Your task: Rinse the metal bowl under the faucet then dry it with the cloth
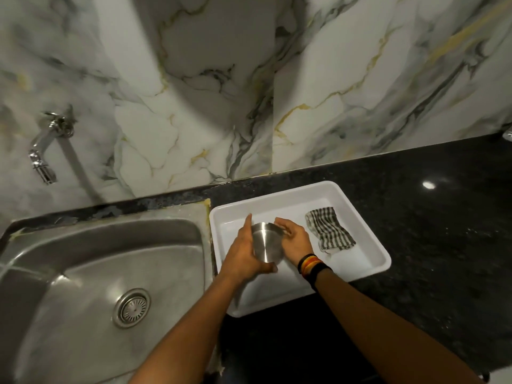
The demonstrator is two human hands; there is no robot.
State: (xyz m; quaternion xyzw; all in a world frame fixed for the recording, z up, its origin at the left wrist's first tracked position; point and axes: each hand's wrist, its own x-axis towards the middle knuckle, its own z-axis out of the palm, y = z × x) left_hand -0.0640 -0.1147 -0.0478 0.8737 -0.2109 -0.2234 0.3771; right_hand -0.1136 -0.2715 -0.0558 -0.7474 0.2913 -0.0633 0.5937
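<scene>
The metal bowl [267, 246] is held over the left half of the white tray [360, 275], its flat base turned toward the camera. The left hand [243, 256] wraps its side in a closed grip; the right hand [295, 241] pinches its far rim, whose inside is hidden. The striped cloth [329, 231] lies crumpled near the tray's right wall, apart from the hands. The tray sits on the dark bench [443, 245], just beside the steel sink [91, 286]; the faucet [47, 151] juts from the marble wall, well apart.
</scene>
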